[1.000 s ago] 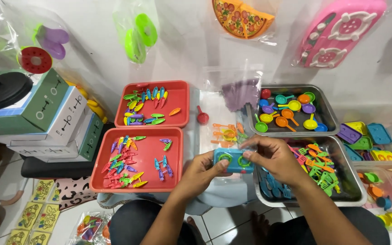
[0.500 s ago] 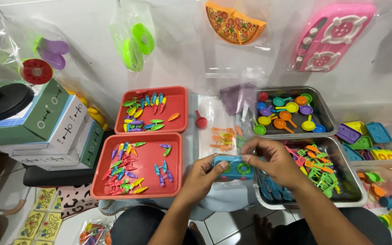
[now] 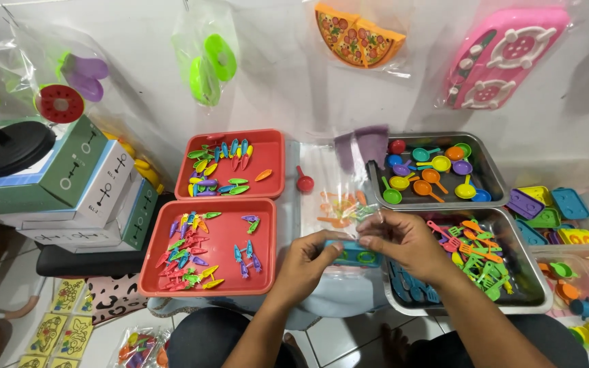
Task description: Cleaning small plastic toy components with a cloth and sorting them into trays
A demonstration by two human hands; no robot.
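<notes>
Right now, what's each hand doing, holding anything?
Left hand: closed on the left end of the blue toy stove.
Right hand: fingers pinching the same stove from its right end.

I see glossy blue plastic – a toy stove [image 3: 354,254] – beside a shiny metal tray [image 3: 535,289], smooth red plastic trays [image 3: 265,262] and crinkly clear plastic bags [image 3: 339,178].

A small blue toy stove [image 3: 354,254] with two green ring burners on its top is held between both hands, above the pale surface in front of the person. Only a part of it is seen; the rest is covered by fingers. It is tilted, burner side upward, just beside the near left corner of the lower steel tray [image 3: 512,225].
</notes>
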